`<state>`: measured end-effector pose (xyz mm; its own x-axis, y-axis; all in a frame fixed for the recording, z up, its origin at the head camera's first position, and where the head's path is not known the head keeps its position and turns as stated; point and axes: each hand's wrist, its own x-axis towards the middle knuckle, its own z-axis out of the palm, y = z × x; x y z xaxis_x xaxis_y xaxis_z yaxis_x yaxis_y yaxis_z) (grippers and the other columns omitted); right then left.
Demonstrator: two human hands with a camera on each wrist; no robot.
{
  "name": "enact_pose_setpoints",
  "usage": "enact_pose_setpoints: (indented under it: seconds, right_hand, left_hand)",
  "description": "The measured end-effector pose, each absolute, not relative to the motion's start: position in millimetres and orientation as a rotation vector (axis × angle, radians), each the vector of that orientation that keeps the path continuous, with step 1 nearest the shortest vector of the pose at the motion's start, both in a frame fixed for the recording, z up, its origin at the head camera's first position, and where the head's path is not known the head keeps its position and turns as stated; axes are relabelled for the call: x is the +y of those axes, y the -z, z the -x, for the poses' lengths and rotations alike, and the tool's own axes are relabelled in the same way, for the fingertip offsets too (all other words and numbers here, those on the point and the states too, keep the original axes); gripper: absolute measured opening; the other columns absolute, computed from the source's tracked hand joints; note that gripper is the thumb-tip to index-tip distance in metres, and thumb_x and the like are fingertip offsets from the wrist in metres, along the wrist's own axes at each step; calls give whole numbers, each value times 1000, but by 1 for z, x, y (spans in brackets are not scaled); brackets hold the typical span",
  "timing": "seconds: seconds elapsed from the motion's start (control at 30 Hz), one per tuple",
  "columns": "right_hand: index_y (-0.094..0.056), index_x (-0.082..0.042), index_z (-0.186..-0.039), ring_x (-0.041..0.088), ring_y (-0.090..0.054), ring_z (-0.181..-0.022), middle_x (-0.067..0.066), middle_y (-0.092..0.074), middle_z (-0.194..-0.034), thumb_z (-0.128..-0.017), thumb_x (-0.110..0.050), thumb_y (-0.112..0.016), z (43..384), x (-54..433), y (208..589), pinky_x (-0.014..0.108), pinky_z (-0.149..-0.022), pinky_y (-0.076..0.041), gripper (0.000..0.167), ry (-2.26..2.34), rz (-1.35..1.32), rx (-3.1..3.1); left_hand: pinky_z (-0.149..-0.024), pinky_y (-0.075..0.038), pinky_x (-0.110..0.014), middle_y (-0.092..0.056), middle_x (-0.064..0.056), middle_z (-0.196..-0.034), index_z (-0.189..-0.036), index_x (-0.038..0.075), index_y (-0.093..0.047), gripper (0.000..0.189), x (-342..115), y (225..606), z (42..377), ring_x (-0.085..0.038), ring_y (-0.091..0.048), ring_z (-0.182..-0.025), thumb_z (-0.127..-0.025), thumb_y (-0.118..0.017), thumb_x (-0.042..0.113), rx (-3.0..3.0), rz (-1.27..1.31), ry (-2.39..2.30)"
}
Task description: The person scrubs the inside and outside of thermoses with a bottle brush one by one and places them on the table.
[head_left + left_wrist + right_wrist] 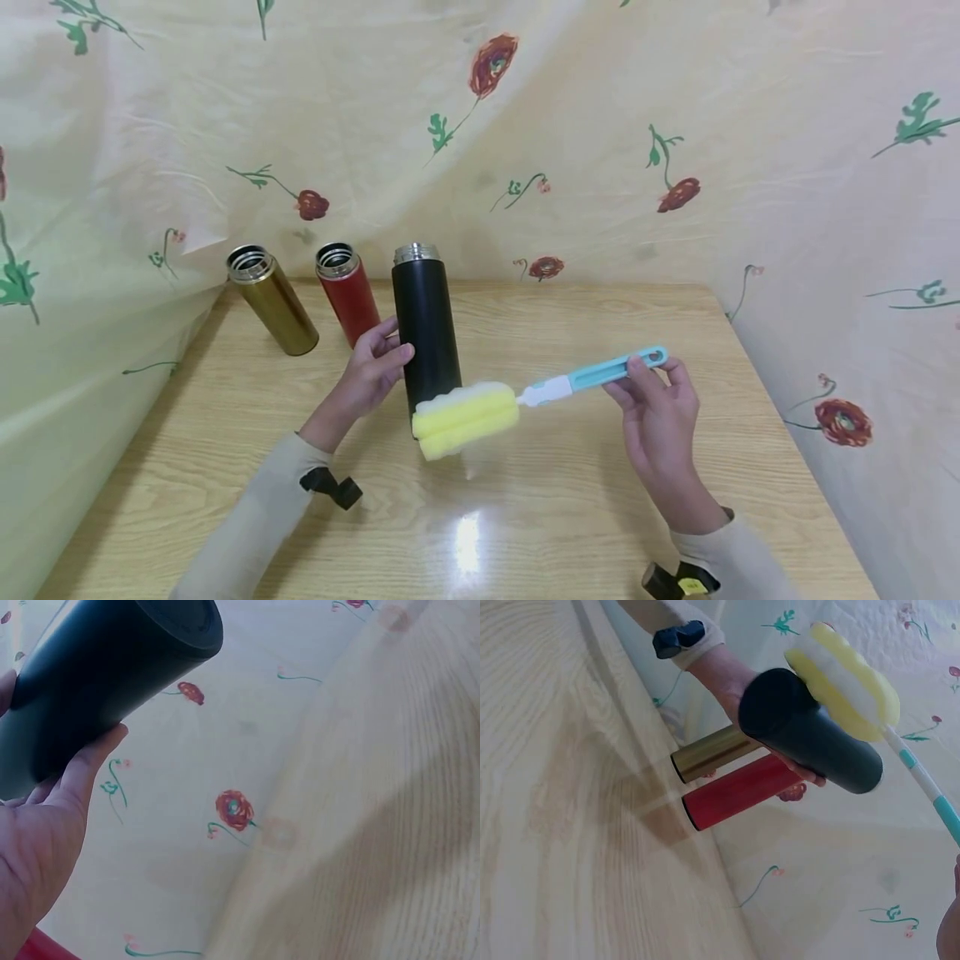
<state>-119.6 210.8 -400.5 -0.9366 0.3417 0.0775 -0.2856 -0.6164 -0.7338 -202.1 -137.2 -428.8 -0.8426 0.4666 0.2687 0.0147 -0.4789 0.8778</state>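
In the head view my left hand [377, 367] grips a black thermos bottle [426, 325] round its side. The bottle is nearly upright with its steel mouth uncapped, and in the left wrist view the base of the black bottle [112, 682] shows lifted off the table. My right hand [660, 408] pinches the light blue handle end of a bottle brush [555, 389]. Its yellow and white sponge head [467, 419] points left and covers part of the bottle's lower end. From the right wrist view, the sponge [847, 682] lies beside the bottle, outside it; contact cannot be told.
A gold bottle [279, 307] and a red bottle [351, 298], both uncapped, stand at the back left of the wooden table [570, 517]. Flower-print cloth [585, 108] hangs behind the table and along both sides. A bright reflection lies on the tabletop near the front.
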Motion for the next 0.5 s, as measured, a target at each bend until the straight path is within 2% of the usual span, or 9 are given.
enact_pose_setpoints:
  seconds: [0.27,0.5]
  right_hand:
    - [-53,1,-106,21,-76,-80,11,-70,-91,-100,7,-57,108,206,408,34,-81,-60,10,-2594,5,-1167]
    - [-54,0,-106,21,-75,-81,11,-70,-91,-100,8,-55,98,203,418,35,-81,-61,9,-2617,-44,-1213]
  left_hand:
    - [-89,-60,-36,-69,-3,-127,-150,-1,-36,54,-137,422,205,-19,-72,-110,-101,-56,6,1463,-660,-2411]
    - [-86,-61,-36,-71,-4,-122,-145,1,-40,47,-137,416,208,-18,-73,-104,-101,-54,6,1478,-642,-2452]
